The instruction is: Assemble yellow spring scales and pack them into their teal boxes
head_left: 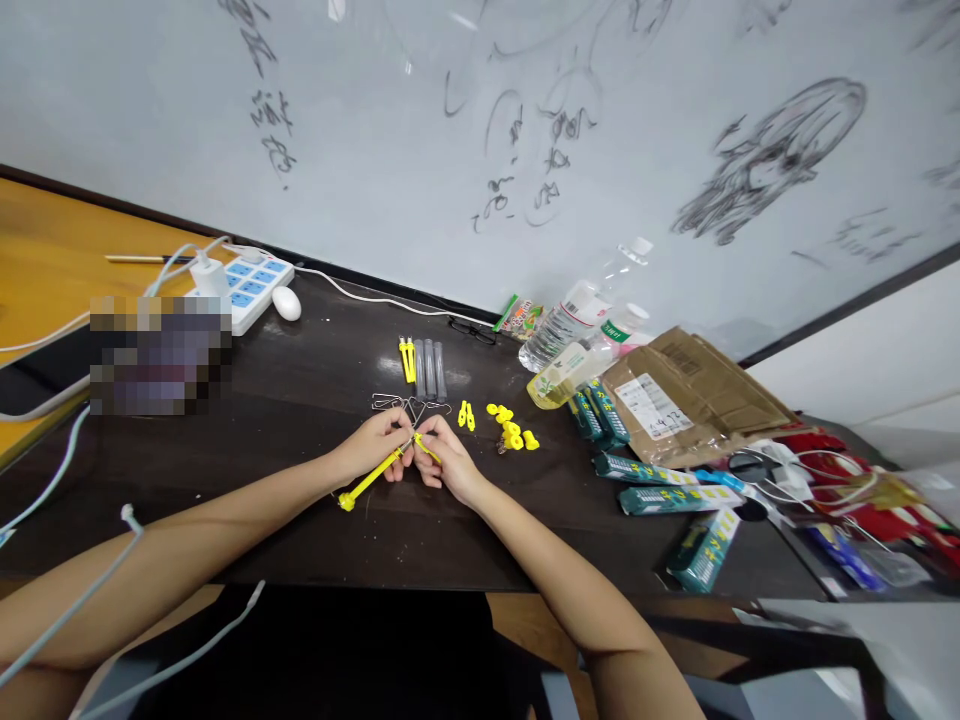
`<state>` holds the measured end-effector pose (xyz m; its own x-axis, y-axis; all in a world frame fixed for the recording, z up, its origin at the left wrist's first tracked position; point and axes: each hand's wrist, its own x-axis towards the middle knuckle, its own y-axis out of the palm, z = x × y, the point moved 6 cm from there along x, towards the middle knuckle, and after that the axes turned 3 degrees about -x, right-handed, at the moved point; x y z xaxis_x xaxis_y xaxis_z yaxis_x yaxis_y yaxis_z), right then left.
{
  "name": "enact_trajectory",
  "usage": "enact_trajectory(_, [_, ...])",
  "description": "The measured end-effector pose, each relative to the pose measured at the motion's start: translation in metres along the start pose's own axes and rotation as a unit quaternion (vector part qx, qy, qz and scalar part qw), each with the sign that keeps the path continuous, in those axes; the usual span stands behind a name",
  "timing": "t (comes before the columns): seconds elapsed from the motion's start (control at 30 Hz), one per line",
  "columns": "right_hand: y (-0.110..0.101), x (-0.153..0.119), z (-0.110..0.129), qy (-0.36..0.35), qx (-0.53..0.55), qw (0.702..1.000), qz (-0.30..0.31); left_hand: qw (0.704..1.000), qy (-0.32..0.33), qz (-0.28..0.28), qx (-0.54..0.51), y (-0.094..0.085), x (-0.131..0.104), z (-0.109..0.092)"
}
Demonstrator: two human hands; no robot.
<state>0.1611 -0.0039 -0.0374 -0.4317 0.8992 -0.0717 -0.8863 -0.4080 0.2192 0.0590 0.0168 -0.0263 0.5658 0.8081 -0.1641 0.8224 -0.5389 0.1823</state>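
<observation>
My left hand (381, 446) is closed around the upper end of a thin yellow plastic rod (371, 484), which slants down to the left and has a knobbed end. A thin metal piece, perhaps a spring, shows at its top. My right hand (448, 466) pinches a small yellow plastic part (427, 450) right beside the rod's upper end; whether the two touch is hidden by the fingers. Just beyond lie bent metal wires (390, 401), clear tubes (430, 370) and yellow sticks (407, 360). To the right are small yellow clips (466, 416) and several yellow caps (512, 430) with small springs.
At the right lie several green boxes (645, 470), a brown parcel bag (667, 395) and bottles (566, 325). A power strip (251, 290) and a white mouse (286, 303) sit at the left. White cables (124, 560) hang in the left foreground; a whiteboard (390, 150) stands behind the table.
</observation>
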Motion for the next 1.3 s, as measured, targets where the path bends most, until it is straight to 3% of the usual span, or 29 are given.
enact_trajectory(0.87, [-0.0003, 0.0002, 0.0012, -0.056, -0.074, 0.995, -0.03, 0.995, -0.058, -0.062, -0.059, -0.0004, -0.0029, 0.0001])
enact_trajectory(1.3, [-0.0058, -0.0024, 0.0005, -0.098, -0.189, 0.975, -0.067, 0.997, -0.013, -0.058, -0.047, -0.0019, 0.0004, 0.007])
